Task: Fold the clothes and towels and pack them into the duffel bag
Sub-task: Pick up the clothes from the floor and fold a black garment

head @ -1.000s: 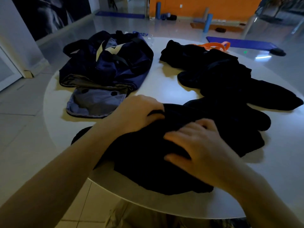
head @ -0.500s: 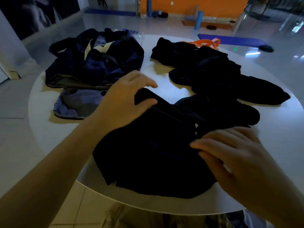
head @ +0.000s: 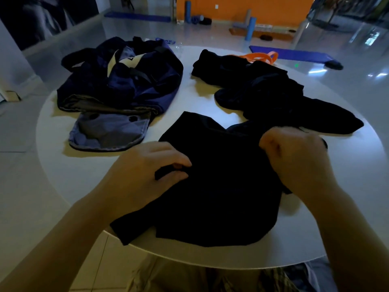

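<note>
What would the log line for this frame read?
stage: folding | left hand: pinches garment edge | right hand: grips garment | bag: open on table | pile: unfolded

Only a cut-off black "L" showed on the pale panel (head: 128, 60) atop the duffel bag (head: 117, 81); rest unreadable.

The head view looks forward and down, close over the round table (head: 347, 218).

Bare forearms, khaki patterned shorts (head: 189, 279)
</note>
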Tool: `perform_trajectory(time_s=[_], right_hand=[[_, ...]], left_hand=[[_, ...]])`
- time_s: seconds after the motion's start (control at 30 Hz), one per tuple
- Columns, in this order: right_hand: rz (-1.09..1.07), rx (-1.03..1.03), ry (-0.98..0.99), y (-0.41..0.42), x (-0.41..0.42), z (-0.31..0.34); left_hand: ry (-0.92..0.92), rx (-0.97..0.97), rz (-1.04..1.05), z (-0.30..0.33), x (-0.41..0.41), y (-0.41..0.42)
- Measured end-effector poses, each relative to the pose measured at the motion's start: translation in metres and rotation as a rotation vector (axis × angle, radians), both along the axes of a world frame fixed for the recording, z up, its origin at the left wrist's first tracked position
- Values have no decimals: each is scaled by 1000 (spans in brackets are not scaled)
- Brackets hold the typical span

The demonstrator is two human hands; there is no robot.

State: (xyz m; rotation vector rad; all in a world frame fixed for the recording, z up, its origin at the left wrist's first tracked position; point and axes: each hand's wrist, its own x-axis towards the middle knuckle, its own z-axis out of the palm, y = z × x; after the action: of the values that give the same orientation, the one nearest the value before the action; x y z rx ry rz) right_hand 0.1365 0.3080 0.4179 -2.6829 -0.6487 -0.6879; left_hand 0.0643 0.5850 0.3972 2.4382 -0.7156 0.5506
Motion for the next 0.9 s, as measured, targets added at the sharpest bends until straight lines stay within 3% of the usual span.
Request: perform_trajectory(time_s=[0.07, 0.13, 0.27, 0.37, 0.43, 0.77, 0.9], right_hand=[[-16, -107, 43, -3, 0, -11], [4, -89, 13, 0, -8, -12], [162, -87, -39, 25, -34, -6], [83, -273, 25, 34, -42, -21], [65, -290, 22, 30, -40, -28], [164, 170, -178, 23, -16, 43], [215, 286, -259, 27, -1, 92]], left_hand=[[-63, 17, 6, 4, 11, -8], [-45, -24, -6, 3, 27, -14], [176, -84, -5, -2, 54, -20], [297, -106, 10, -12, 64, -19], [340, -148, -12, -18, 65, -16], [136, -413, -163, 23, 60, -31], [104, -397, -168, 56, 80, -41]])
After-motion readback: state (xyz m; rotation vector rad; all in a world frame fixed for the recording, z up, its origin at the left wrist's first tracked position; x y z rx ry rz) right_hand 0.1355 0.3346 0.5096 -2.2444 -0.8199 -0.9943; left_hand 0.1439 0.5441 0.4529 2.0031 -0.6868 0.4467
